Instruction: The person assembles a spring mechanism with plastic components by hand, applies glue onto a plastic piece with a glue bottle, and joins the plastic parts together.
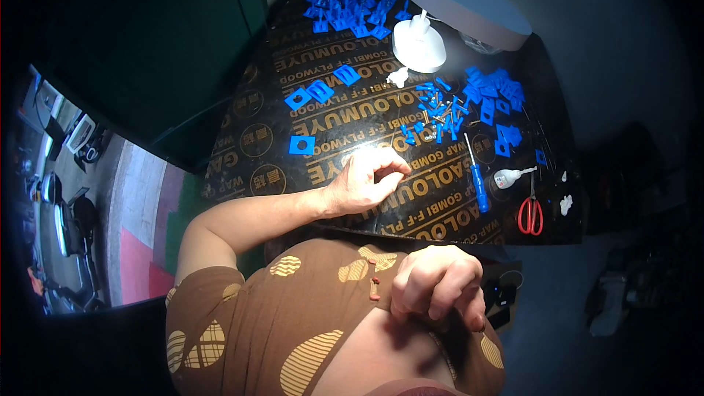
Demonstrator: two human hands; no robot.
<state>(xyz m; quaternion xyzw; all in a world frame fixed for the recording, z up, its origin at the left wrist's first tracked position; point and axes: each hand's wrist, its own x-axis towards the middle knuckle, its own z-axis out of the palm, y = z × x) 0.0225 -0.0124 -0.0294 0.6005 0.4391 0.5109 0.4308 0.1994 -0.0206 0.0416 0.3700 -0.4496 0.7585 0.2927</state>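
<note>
Looking down, head view: a person is sitting at a dark plywood counter (pixel 352 114) covered in printed lettering, lit by a white lamp (pixel 419 44).
Left hand: the left hand (pixel 364 180) is resting on the counter near its front edge, fingers curling in toward the thumb as if pinching; whatever it may be gripping is too small to tell.
Right hand: the right hand (pixel 438 282) is being held against the chest, below the counter edge, fingers bent and gathering the neckline of the brown patterned top (pixel 293 315); nothing else is showing in it.
Nearest part: a single blue square plate (pixel 301 145) with a hole is lying flat to the left of the left hand, apart from it.
Other plates: two or three more blue plates (pixel 320 89) are lying farther back on the counter.
Small parts: a scatter of blue pieces and metal screws (pixel 434 114) is sitting beyond the left hand, toward the right.
Right pile: a heap of blue parts (pixel 495 99) is lying near the right edge.
Far pile: upright blue parts (pixel 345 7) are crowding the far end.
Tools: a blue-handled screwdriver (pixel 477 180), a small glue bottle (pixel 510 176) and red-handled scissors (pixel 530 213) are lying to the right of the left hand, close together.
</note>
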